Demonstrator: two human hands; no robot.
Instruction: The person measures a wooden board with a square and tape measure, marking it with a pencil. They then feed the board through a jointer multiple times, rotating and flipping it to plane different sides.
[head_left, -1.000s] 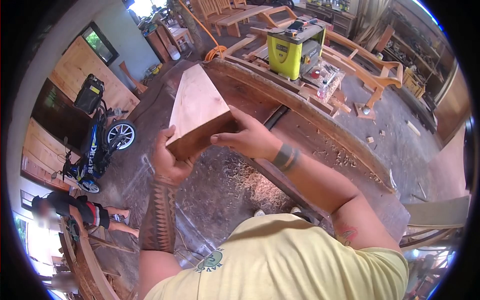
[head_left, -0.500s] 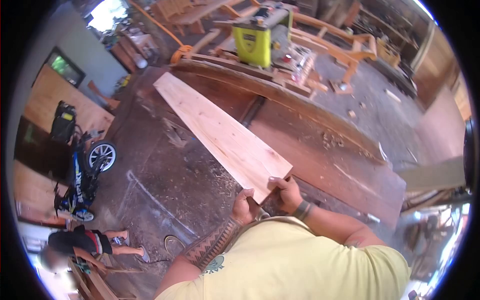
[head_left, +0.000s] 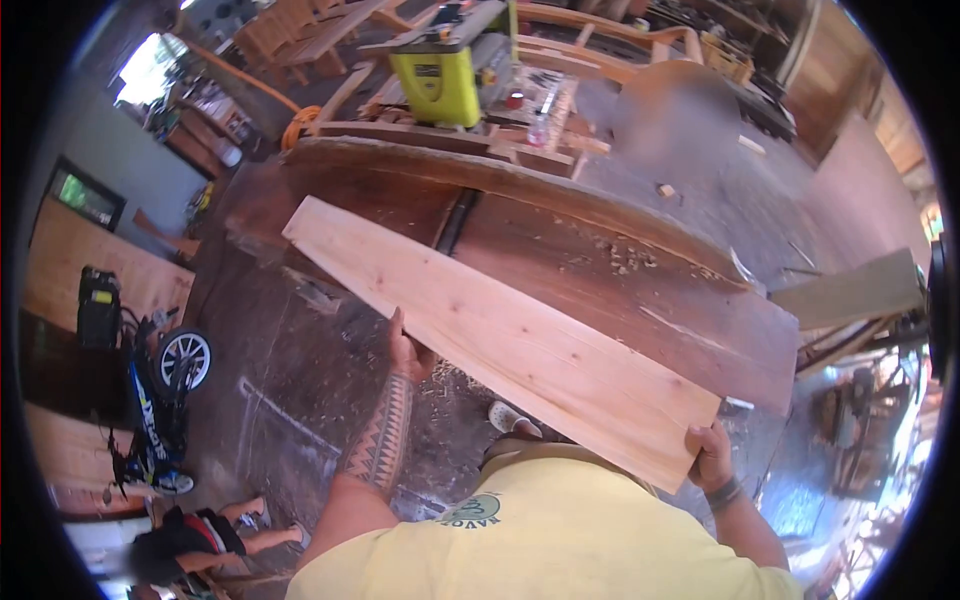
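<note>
A long, pale wooden board [head_left: 510,335] with small knots stretches across the head view from upper left to lower right, in front of my body. My left hand [head_left: 407,352] is closed around its near long edge, left of the middle, with the thumb up on the edge and the other fingers mostly hidden underneath. At the right end, my right hand [head_left: 710,455] grips the short edge, thumb on the top face. Beyond the board lies a wide, dark reddish-brown slab [head_left: 600,260] with wood shavings on it.
A yellow-green machine [head_left: 437,88] stands behind the slab among wooden frames. An orange hose [head_left: 300,125] is coiled at the back left. To the left are a blue and black bike [head_left: 150,400] and a person [head_left: 190,540]. Shavings are scattered on the floor.
My left hand has moved from the near end to the board's long edge. My right hand has gone right with the near end, and the board now lies more crosswise.
</note>
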